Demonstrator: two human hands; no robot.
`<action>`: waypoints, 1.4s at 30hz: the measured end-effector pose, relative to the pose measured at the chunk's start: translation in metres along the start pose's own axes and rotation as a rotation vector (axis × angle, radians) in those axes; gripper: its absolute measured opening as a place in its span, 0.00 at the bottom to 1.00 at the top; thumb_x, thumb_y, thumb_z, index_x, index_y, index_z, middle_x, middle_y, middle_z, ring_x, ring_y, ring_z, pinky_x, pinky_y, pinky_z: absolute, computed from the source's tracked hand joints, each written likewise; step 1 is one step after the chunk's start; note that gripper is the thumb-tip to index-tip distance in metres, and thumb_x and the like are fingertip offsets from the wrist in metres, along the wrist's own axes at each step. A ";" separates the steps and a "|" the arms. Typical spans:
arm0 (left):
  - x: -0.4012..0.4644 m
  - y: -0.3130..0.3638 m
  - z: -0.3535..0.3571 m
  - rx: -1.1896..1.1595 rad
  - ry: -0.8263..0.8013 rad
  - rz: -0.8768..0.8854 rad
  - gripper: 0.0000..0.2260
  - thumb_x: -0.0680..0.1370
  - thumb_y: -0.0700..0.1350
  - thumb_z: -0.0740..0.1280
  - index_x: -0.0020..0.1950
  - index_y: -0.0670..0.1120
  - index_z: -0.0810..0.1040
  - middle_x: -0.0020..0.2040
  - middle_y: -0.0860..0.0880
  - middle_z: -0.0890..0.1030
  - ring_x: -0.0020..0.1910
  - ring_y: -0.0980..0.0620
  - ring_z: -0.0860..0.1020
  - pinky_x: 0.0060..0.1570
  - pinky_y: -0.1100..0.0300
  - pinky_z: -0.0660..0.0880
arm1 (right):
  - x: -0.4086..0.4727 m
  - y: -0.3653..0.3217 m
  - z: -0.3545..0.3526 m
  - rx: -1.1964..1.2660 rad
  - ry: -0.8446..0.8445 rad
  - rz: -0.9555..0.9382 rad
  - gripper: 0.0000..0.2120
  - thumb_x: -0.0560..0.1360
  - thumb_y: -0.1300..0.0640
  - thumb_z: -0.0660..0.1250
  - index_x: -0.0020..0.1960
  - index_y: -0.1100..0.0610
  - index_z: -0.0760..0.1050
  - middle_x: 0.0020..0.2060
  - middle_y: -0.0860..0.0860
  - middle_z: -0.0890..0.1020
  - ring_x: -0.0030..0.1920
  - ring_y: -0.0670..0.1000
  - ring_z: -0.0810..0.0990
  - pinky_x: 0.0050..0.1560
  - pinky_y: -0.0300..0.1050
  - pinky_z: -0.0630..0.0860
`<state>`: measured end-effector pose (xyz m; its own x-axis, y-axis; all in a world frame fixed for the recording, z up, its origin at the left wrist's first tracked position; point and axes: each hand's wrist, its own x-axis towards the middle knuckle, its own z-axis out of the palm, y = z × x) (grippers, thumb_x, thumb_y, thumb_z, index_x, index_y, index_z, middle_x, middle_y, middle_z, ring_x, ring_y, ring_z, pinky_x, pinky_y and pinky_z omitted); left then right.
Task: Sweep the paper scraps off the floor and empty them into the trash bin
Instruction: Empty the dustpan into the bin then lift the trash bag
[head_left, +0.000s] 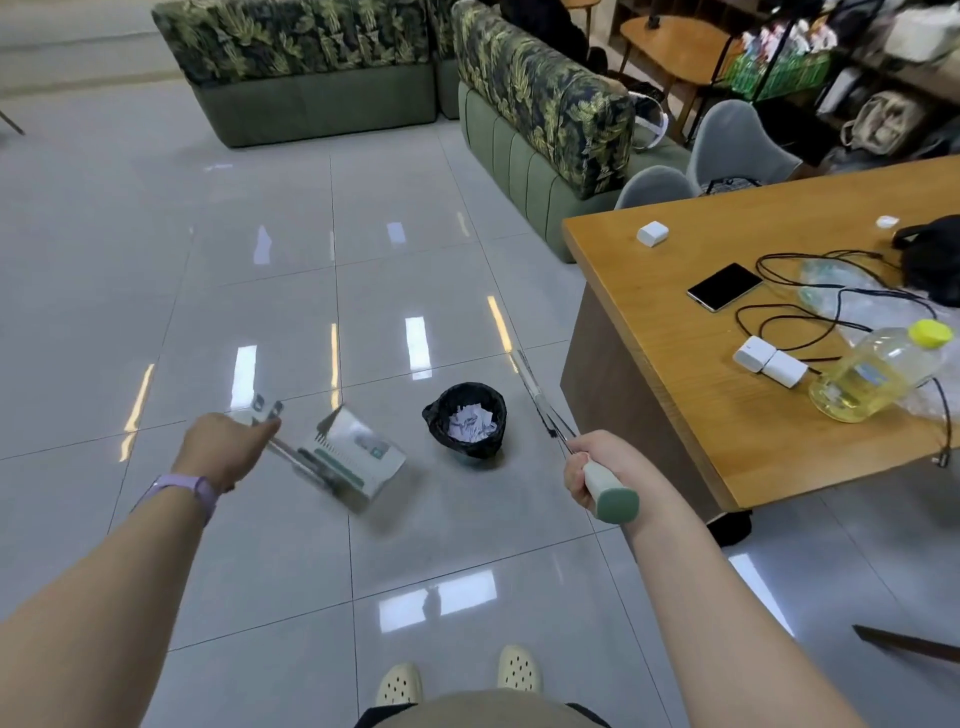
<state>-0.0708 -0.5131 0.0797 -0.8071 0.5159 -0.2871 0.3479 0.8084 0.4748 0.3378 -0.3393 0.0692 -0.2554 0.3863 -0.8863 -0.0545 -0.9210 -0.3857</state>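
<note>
Scraps in the bin, dustpan and broom in our hands

Dustpan (353, 460) hangs from our left hand (223, 449), whose fingers are wrapped round the top of its handle; the pan itself sits just to the right of that hand and a little below it, blurred and tilted over the tiled floor (156, 260). We wear a lilac band (182, 491) on that wrist.

Our right hand (597, 470) is closed round the pale grip of the broom (545, 410). The green cap of the grip sticks out on the near side of the hand, and the thin shaft runs up and away to the left of it; we cannot make out the bristle end.

Between our two hands, and a little beyond them, stands the trash bin (465, 418), lined with a black bag. White paper scraps (472, 423) lie inside it.

To the right of our right hand is a wooden table (675, 322) carrying a phone (724, 286), black cables (831, 291), white chargers (771, 361) and a bottle of yellow oil (878, 371). Well beyond both hands stand leaf-patterned green sofas (540, 114). Below our hands we see our two pale shoes (457, 675).
</note>
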 end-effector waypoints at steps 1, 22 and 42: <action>-0.001 -0.007 0.006 0.099 -0.062 0.037 0.25 0.77 0.60 0.68 0.35 0.38 0.77 0.31 0.40 0.77 0.28 0.41 0.76 0.24 0.60 0.70 | 0.001 0.002 0.001 0.007 0.004 0.009 0.03 0.82 0.59 0.60 0.55 0.56 0.67 0.24 0.48 0.67 0.17 0.45 0.66 0.19 0.33 0.67; -0.079 0.079 0.212 0.227 -0.638 0.304 0.22 0.77 0.62 0.66 0.36 0.44 0.72 0.36 0.44 0.77 0.38 0.41 0.78 0.35 0.56 0.73 | 0.017 0.051 0.008 -0.106 0.256 0.067 0.04 0.70 0.61 0.58 0.42 0.54 0.68 0.24 0.48 0.68 0.20 0.47 0.68 0.26 0.37 0.64; -0.115 0.126 0.305 0.435 -0.716 0.555 0.12 0.80 0.48 0.64 0.52 0.40 0.78 0.49 0.41 0.81 0.47 0.40 0.80 0.41 0.54 0.74 | 0.051 0.035 -0.007 -0.019 0.090 0.197 0.08 0.75 0.66 0.58 0.53 0.59 0.67 0.26 0.51 0.69 0.22 0.45 0.68 0.22 0.35 0.67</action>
<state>0.2116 -0.3848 -0.0813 -0.0503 0.7844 -0.6183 0.8475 0.3610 0.3890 0.3301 -0.3515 0.0088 -0.1725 0.2024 -0.9640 0.0062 -0.9784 -0.2065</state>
